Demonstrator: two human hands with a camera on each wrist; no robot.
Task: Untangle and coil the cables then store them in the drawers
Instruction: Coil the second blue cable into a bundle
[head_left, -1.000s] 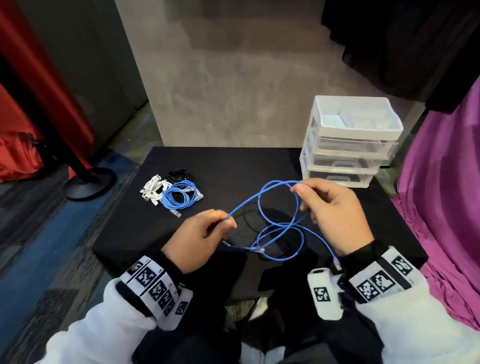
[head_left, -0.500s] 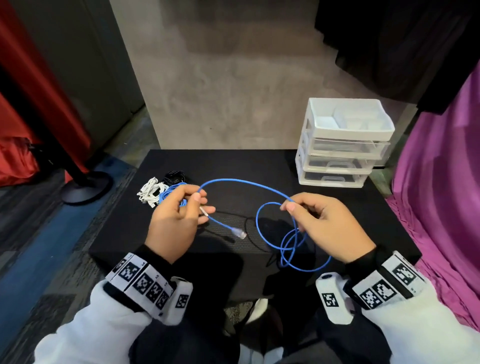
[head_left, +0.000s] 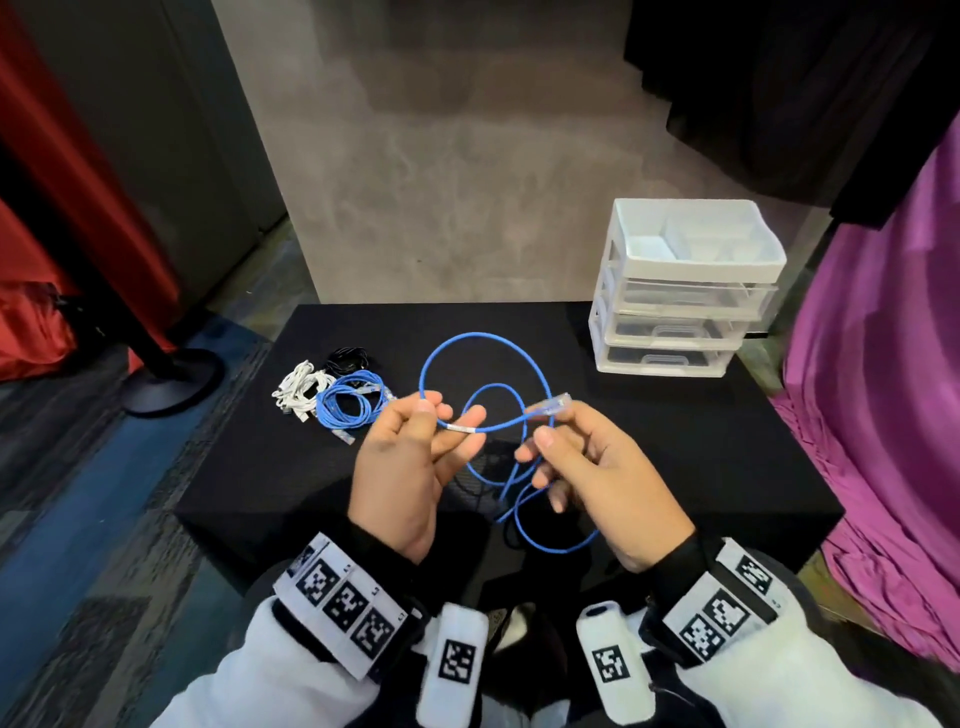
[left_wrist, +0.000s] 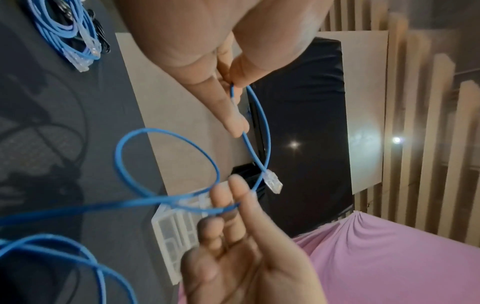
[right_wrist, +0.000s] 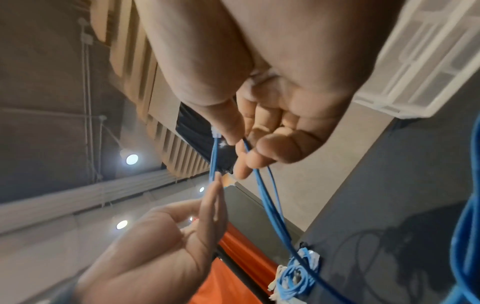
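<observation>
The step in hand looks like the coiling of one blue cable (head_left: 485, 343), held in the air at the centre of the head view above the black table (head_left: 675, 441). The left hand (head_left: 410, 467) pinches the cable between thumb and forefinger just beside a white label, the other fingers loosely spread. The right hand (head_left: 587, 467) pinches the strand below the clear plug (head_left: 555, 404), with a loop hanging beneath. The next move probably calls for laying further loops into one hand, evenly sized, without twisting.

Counted: one cable in the hands; three bundles at the left of the table, one white (head_left: 300, 387), one black (head_left: 347, 358), one blue (head_left: 347, 404); one drawer unit (head_left: 680, 291) at the upper right with three closed drawers under an open top tray.
</observation>
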